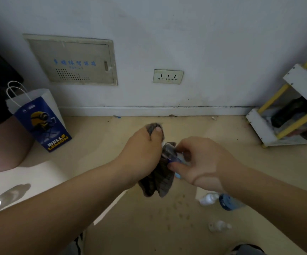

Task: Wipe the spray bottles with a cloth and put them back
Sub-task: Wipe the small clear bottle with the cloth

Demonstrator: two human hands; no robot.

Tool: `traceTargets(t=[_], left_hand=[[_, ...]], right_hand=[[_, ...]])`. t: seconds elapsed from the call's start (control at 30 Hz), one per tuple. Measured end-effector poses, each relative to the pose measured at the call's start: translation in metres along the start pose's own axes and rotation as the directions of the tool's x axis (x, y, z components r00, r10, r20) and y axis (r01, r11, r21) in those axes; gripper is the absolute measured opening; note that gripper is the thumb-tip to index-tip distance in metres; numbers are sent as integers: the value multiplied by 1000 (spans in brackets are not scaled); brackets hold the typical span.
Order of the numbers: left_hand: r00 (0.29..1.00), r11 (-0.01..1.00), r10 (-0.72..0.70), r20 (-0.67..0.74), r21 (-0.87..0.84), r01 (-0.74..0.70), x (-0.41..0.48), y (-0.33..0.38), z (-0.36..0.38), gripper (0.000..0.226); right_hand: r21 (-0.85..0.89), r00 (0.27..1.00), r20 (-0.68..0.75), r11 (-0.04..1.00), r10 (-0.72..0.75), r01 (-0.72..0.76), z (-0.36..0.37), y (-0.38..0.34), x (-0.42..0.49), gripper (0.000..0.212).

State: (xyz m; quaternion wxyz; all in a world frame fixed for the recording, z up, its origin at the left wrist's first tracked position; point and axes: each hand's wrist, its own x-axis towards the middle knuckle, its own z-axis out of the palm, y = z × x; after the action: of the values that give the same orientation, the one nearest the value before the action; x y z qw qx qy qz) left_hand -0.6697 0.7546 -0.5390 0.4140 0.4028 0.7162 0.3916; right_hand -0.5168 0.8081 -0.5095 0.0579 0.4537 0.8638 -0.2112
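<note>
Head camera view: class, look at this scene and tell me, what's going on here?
A person is wiping a small blue spray bottle. The left hand grips a grey cloth wrapped around it, while the right hand pinches the bottle's other end. A white bottle, a blue bottle and a clear bottle sit on the floor at lower right.

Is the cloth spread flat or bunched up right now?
Bunched up: the left hand grips the cloth crumpled against the bottle held by the right hand, its loose end hanging down.
</note>
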Motion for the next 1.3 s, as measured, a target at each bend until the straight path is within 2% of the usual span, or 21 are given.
traceTargets(t=[0.07,0.13,0.23,0.3,0.33,0.43,0.6,0.7,0.77,0.83,0.9,0.97,1.0,1.07,1.1,1.13,1.2,1.3], left_hand=[[988,978,154,-32,144,-148,-1,4,-2,41],[984,983,170,-54,82,-165,2,6,-10,40],[981,981,-27,-190,-194,-10,15,13,-28,43],[963,914,-188,-195,-393,99,22,14,-37,47],[960,890,-225,-167,-437,132,23,13,-38,47],[976,872,-210,-54,-462,162,17,2,-19,44],[952,703,-231,199,-643,305,3,-18,22,53],[900,578,-258,351,-691,435,-2,-30,37,52],[880,545,-314,357,-690,475,-3,-36,42,51],[893,594,-341,293,-670,446,-4,-33,40,53],[910,677,-383,159,-622,394,-7,-19,30,52],[936,768,-351,-7,-574,284,-9,-7,19,42],[957,838,-283,-69,-502,212,-8,-4,14,42],[993,979,-69,-92,-198,50,-9,-7,11,44],[998,999,9,-63,-32,-11,-10,-9,11,43],[999,998,33,-20,60,-32,-11,-11,13,41],[998,1000,6,58,20,-7,-10,-16,17,43],[984,956,-157,87,-236,173,-11,-17,23,61]], right_hand=[[239,997,65,969,48,-63,-1,5,7,29],[428,992,109,897,69,-109,-1,11,10,24],[482,994,80,870,71,-101,0,18,10,24],[503,994,65,858,87,-108,3,21,9,30],[512,994,55,852,91,-107,4,23,10,32],[551,998,29,832,59,-65,4,21,9,24],[638,999,36,769,9,-30,4,9,6,16],[562,999,-17,826,48,-30,2,8,6,14],[475,998,-34,879,60,-37,2,11,8,21],[435,997,4,898,71,-65,5,14,8,32],[378,997,27,922,76,-80,10,16,8,42],[333,994,24,937,104,-106,13,17,8,49],[316,992,23,941,123,-124,13,17,8,50],[293,992,26,948,125,-127,11,13,7,49],[283,993,29,952,111,-115,10,10,7,46],[270,995,32,958,94,-99,9,7,6,42],[243,996,29,967,79,-84,10,2,5,36],[335,994,-8,936,113,-104,13,0,4,43]])
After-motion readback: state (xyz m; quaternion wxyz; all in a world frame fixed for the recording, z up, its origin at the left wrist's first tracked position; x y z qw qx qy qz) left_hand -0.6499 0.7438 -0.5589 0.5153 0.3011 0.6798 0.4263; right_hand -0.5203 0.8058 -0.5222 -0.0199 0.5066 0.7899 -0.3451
